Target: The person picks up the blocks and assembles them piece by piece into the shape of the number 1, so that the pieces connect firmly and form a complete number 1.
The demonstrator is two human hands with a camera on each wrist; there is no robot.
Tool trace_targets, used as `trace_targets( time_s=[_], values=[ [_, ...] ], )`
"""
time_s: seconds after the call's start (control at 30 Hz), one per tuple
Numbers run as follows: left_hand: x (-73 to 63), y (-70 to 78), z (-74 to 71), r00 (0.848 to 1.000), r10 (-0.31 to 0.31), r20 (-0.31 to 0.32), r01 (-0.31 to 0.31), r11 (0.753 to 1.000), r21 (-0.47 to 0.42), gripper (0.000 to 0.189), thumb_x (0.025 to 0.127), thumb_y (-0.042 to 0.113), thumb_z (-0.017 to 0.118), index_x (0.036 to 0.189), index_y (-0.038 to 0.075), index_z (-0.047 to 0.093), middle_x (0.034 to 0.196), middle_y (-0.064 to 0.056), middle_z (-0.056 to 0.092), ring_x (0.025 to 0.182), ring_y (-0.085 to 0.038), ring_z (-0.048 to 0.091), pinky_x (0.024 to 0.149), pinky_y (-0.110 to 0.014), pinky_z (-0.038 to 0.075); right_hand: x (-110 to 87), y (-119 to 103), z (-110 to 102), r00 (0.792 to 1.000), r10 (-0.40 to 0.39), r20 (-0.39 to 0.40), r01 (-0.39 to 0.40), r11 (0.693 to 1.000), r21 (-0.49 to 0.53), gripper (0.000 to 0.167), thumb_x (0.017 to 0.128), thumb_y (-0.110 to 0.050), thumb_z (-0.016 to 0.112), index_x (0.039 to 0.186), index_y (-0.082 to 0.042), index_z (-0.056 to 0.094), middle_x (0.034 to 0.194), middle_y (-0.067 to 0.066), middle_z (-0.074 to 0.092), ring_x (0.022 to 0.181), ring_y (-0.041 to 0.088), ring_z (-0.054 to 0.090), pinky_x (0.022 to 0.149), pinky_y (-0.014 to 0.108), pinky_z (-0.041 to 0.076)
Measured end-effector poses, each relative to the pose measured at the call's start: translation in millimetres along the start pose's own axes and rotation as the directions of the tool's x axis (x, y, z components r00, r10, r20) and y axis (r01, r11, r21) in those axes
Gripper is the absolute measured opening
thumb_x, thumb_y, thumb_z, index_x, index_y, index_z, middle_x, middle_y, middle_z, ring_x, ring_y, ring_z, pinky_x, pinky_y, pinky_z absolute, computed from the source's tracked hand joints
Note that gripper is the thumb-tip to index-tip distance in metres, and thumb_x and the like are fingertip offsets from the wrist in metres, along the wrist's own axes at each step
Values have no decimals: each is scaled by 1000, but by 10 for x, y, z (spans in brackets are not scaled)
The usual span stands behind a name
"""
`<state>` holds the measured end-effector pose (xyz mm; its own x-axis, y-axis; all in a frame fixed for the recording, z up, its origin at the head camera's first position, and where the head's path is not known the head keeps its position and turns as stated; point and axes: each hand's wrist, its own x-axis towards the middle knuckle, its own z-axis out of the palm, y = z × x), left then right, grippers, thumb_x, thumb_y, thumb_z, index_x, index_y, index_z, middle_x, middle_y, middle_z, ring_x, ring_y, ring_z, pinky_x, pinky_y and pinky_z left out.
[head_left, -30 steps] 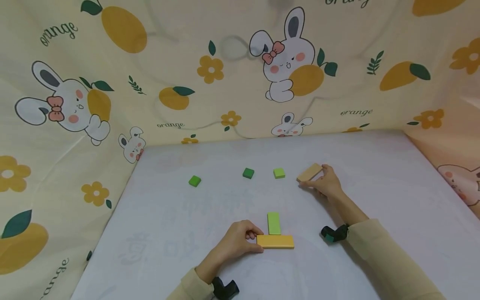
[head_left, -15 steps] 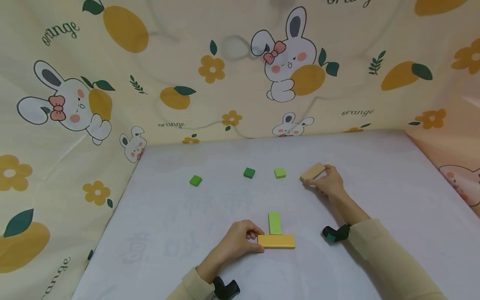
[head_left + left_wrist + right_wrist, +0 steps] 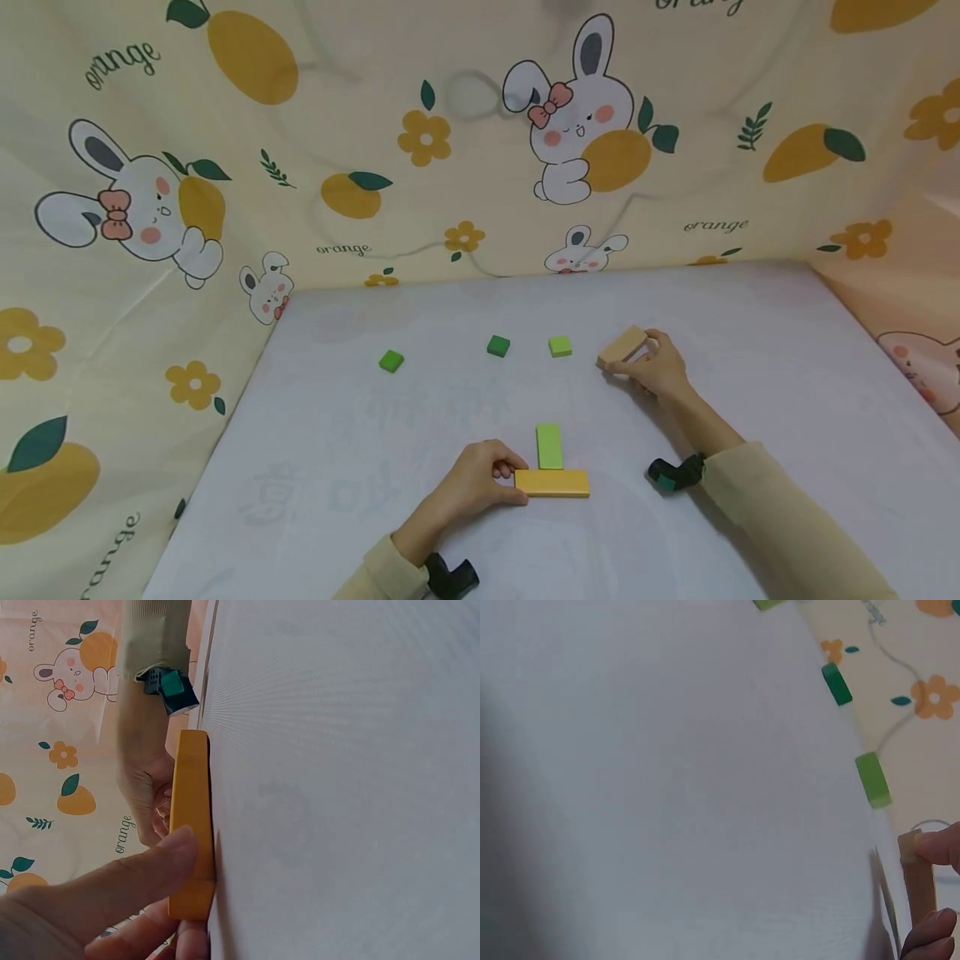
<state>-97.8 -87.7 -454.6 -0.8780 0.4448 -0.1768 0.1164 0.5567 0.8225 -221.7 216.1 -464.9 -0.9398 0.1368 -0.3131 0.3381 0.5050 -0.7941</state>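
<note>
My left hand point(image 3: 476, 479) pinches the left end of a yellow rectangular block point(image 3: 555, 483), thumb on the near side. The left wrist view shows the thumb pressed along this yellow block point(image 3: 191, 810), fingers partly hidden behind it. A light green rectangular block point(image 3: 549, 446) stands against the yellow one's far side, forming a T shape. Farther back on the right, my right hand point(image 3: 658, 367) holds a tan wooden block point(image 3: 622, 344) by its long sides, between thumb and fingers. At the right wrist view's edge, part of the tan block point(image 3: 920, 885) shows between the fingertips.
Three small square blocks lie in a row at the back of the white table point(image 3: 337, 442): a green one point(image 3: 391, 361), a dark green one point(image 3: 498, 346) and a light green one point(image 3: 560, 346). Behind hangs a cream cloth point(image 3: 465, 150) printed with rabbits and oranges.
The tan block in my right hand has shifted very slightly and tipped, showing more of its side. My left hand and the yellow block stay in place.
</note>
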Motion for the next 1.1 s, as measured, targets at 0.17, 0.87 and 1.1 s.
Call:
trace_targets(
  time_s=[0.17,0.87,1.1],
  values=[
    [-3,11,-9,1000,-5,3,5,1000,1,30,68,6,85,95,1,72,84,-6,62,73,-6,47,64,-13,39,-73,-34,30,997,-63,36,63,998,-2,104,76,-27,80,152,-2,13,70,-5,51,52,6,43,51,23,39],
    [6,-4,5,1000,7,2,-7,1000,22,30,68,8,85,95,2,73,83,-4,62,73,-4,47,65,-12,39,-316,-2,201,919,-355,172,357,934,18,92,72,-11,82,144,-1,27,63,-6,49,55,3,44,53,20,40],
    [2,-13,17,1000,4,-7,-4,1000,13,30,68,8,85,95,2,73,84,-4,61,74,-4,47,65,-13,39,-399,-60,282,876,-428,223,427,902,55,91,68,-7,83,142,-1,30,63,-3,47,55,2,44,55,19,39]
  ],
)
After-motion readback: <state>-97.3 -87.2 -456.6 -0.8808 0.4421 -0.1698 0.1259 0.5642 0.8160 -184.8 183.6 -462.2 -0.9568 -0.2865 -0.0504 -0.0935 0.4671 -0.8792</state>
